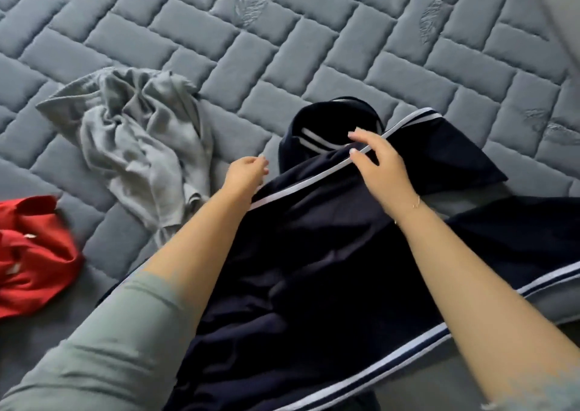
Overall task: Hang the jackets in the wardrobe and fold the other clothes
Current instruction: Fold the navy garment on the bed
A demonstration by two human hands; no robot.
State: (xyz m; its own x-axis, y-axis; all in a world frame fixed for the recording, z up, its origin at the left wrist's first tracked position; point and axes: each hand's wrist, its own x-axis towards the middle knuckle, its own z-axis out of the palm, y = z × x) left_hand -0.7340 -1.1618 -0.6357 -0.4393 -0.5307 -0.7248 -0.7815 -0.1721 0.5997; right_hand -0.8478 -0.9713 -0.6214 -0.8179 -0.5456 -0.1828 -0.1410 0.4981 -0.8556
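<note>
Hands first: the left hand (248, 169) pinches the white-piped edge of the dark navy track jacket with white stripes (314, 253), and the right hand (376, 166) lies on the same piping near the collar, fingers loosely curved over it; whether it truly grips, I can't tell. The jacket sprawls on the grey quilted bed (282, 49), hem hanging off the near edge. Soft, light, probably slippery, so take it at the shoulders. A crumpled grey garment (141, 147) lies just left, a red garment (34, 253) further out; open mattress lies beyond.
</note>
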